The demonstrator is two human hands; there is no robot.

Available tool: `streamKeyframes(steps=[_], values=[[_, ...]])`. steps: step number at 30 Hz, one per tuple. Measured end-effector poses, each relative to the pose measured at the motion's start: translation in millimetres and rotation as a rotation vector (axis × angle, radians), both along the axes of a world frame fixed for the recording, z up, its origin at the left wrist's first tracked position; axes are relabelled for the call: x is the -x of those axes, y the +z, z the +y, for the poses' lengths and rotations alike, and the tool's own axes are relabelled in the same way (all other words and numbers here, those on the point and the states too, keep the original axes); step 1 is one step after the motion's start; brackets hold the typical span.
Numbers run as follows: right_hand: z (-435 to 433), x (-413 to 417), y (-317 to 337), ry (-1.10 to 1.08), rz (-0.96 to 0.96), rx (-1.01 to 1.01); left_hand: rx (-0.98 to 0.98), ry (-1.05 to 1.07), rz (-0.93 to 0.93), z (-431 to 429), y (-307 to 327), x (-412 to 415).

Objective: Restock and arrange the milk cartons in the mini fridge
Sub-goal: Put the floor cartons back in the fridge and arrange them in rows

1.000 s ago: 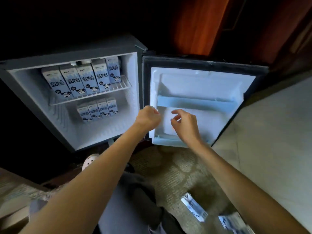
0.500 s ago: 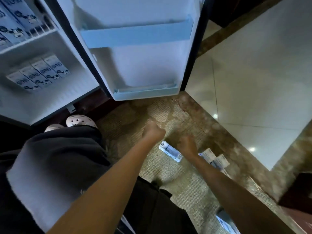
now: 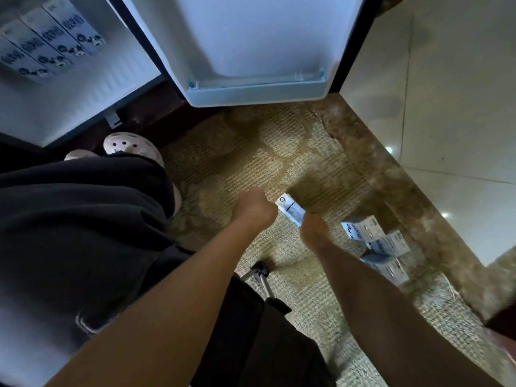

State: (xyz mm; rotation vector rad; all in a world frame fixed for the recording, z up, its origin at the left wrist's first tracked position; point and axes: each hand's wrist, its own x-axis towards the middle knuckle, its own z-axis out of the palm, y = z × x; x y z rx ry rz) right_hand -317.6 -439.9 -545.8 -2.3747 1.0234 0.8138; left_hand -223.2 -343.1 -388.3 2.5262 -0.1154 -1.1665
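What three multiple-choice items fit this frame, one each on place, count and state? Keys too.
1. Where is the white-and-blue milk carton nearest the hands?
A on a chair
B on the beige woven carpet, between the left hand and the right hand
C on a counter

2. How many more such cartons lie in the cluster to the right of the right hand?
A one
B three
C six

3. How is the white mini-fridge door?
A shut
B open, shelf packed with cartons
C open, no cartons seen in its pale-blue bottom shelf

Key:
1 B: the carton lies on the carpet between both hands.
2 B: three boxes show side by side.
3 C: the door stands out over the carpet and its shelf shows nothing.
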Motion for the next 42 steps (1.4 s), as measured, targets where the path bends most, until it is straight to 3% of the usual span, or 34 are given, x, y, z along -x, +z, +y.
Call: streamKeyframes(steps=[4, 8, 16, 21, 27, 29, 32, 34, 38, 42], values=[[4, -2, 5, 0.011, -0.026, -0.048, 0.015, 0.014, 0.024, -1, -2, -4], [2, 3, 24, -0.184, -0.102, -0.22, 0.045, 0.033, 0.059, -3, 3, -4], [-16, 33, 104, -0.377, -0.362, -0.968, 0.208, 0.332, 0.132, -2, 34, -3], [-26, 41, 133, -0.345, -0.389, -1.12, 0.358, 0.166, 0.23, -1, 46, 1], [-45, 50, 147, -0.24, -0.305, -1.021, 0.403, 0.014, 0.177, -1, 49, 11], [-67, 49, 136, -0.203, -0.246, -0.802, 0.393, 0.008, 0.091, -2, 45, 12], [-100, 50, 93, -0.227, -0.248, -0.251, 0.372, 0.025, -0.016, -1, 39, 10], [-108, 54, 65, -0.234, -0.22, -0.033, 0.358, 0.035, -0.05, 0, 38, 10], [-85, 66, 72, -0.04, 0.076, 0.188, 0.347, 0.045, -0.052, 1, 36, 10], [-79, 72, 64, -0.007, 0.145, 0.273, 0.33, 0.022, -0.083, 1, 35, 11]])
